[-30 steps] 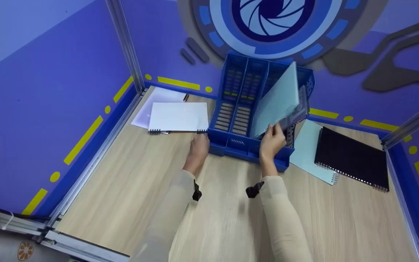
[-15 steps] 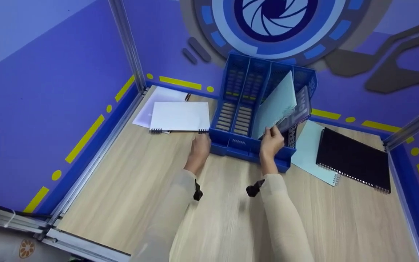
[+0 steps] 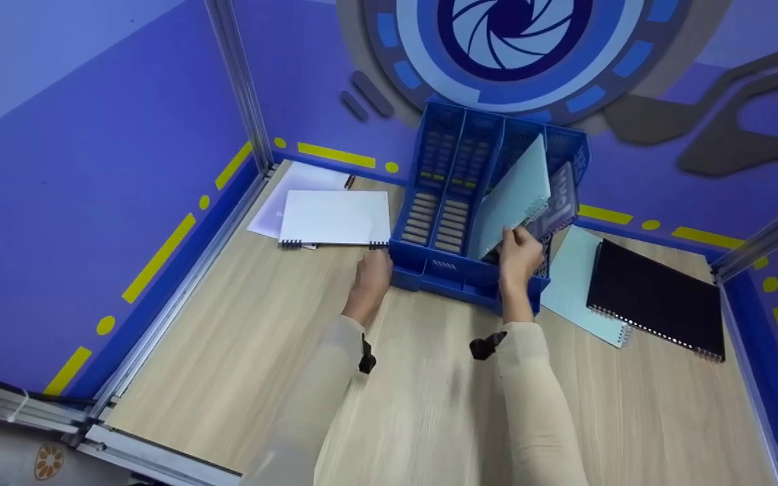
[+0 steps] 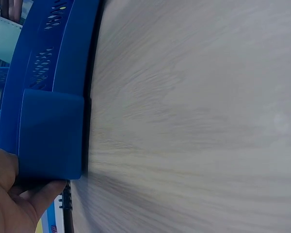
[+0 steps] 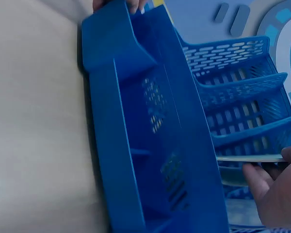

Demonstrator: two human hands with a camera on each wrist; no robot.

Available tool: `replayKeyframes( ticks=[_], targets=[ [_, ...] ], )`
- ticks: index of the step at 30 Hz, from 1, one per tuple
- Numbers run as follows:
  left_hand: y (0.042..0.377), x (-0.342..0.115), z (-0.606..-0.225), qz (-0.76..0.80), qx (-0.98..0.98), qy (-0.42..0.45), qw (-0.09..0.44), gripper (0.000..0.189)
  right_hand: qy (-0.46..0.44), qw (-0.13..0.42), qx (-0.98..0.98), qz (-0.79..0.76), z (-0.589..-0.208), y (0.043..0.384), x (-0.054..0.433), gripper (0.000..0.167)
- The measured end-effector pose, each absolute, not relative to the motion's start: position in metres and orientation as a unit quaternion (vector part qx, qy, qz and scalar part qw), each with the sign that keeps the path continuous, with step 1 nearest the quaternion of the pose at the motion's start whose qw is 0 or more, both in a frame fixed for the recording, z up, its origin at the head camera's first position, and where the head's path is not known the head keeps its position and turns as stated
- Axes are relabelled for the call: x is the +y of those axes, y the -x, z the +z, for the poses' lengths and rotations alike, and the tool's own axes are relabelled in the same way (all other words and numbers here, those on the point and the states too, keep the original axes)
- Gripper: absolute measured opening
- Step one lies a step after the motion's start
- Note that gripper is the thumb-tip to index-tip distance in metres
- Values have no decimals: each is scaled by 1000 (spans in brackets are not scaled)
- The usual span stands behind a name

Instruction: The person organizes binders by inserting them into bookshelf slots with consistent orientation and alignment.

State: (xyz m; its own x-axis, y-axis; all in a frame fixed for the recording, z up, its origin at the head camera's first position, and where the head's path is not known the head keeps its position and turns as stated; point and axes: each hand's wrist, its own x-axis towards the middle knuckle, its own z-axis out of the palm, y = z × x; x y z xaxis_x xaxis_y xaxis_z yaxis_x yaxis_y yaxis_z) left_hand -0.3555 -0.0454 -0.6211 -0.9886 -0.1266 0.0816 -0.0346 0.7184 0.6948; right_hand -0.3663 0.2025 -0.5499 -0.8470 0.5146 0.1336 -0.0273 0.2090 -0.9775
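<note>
A blue file organizer [image 3: 446, 273] with upright dividers stands against the back wall. My left hand [image 3: 370, 280] grips its front left corner; in the left wrist view the fingers [image 4: 48, 196] lie against the organizer's end wall. A pale green notebook [image 3: 514, 192] leans in a right-hand compartment, its lower part hidden behind the front wall. My right hand [image 3: 521, 260] pinches its near edge, and the right wrist view shows thumb and finger on both sides of that notebook [image 5: 252, 158]. Right of it, a dark notebook with pale lettering [image 3: 561, 202] stands in the organizer.
Left of the organizer, a white spiral notebook [image 3: 338, 216] overlaps a lilac one [image 3: 267, 212]. To the right, a black spiral notebook [image 3: 659, 293] partly covers a pale green one [image 3: 575, 290]. Panel walls [image 3: 125, 169] with metal posts enclose the wooden table [image 3: 423, 391].
The pale green notebook has sunk lower into its compartment. My right hand first went down with it, then shifted slightly right along its edge. The left hand stays at the corner.
</note>
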Motion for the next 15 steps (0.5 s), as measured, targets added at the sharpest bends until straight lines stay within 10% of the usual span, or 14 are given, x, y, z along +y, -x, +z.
replayKeyframes(
  ticks=[15],
  targets=[
    [356, -44, -622, -381, -920, -44, 73, 19, 168, 290, -673, 659, -566, 370, 198, 33]
  ],
)
